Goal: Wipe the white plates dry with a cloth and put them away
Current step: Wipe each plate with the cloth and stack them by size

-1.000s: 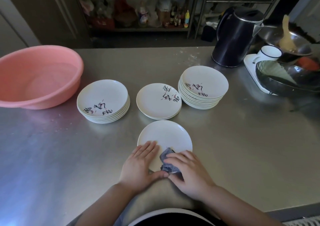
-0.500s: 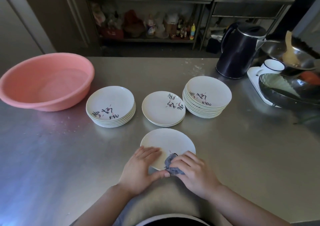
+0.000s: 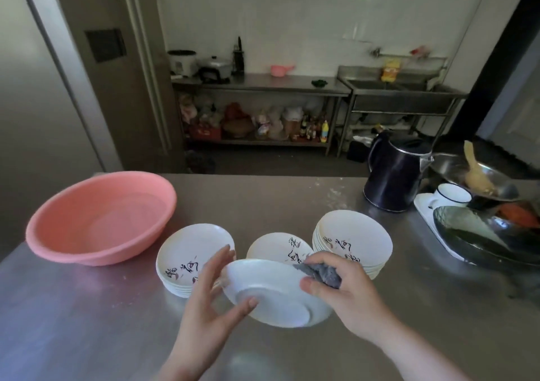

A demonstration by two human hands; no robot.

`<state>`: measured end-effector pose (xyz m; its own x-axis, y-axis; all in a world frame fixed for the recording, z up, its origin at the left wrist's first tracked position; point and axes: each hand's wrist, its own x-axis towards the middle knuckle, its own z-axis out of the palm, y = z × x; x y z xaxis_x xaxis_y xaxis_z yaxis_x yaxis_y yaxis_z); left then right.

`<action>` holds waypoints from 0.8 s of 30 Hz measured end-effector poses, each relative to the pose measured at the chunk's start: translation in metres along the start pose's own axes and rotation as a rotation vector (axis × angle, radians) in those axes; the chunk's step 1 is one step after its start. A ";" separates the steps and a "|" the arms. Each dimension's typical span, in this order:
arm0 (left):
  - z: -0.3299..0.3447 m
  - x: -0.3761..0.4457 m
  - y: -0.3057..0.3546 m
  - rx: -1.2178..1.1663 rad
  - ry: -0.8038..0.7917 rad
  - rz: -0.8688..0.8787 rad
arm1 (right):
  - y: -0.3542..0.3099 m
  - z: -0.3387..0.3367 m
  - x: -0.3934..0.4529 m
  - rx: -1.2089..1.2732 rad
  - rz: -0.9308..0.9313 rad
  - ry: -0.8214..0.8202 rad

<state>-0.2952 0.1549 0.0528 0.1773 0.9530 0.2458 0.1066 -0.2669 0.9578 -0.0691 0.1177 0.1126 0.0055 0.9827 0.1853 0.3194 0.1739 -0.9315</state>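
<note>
Mid-task: 1 white plate (image 3: 271,293) held upturned above the counter (image 3: 87,322), left hand (image 3: 209,301) pinching its rim, right hand (image 3: 347,290) gripping cloth (image 3: 320,274) and rim; 3 stacks (image 3: 190,259) not yet put away.

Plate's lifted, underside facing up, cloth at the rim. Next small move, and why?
Probably sweep the cloth across the plate: its underside faces up, the left hand steadies the rim, and the right hand holds the cloth at the far edge.
</note>
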 end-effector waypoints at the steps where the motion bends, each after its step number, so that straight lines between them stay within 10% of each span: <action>1: -0.003 0.005 0.002 -0.063 0.019 -0.023 | -0.009 -0.002 0.005 0.046 -0.004 0.020; 10: 0.010 0.011 0.020 -0.468 0.171 -0.166 | -0.034 -0.008 0.030 0.635 0.141 0.179; 24: 0.009 0.010 0.051 -0.545 0.179 -0.038 | -0.031 -0.004 0.027 0.641 0.233 0.270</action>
<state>-0.2794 0.1499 0.1031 0.0095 0.9826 0.1857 -0.4186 -0.1647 0.8931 -0.0750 0.1384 0.1474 0.2650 0.9631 -0.0464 -0.3355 0.0469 -0.9409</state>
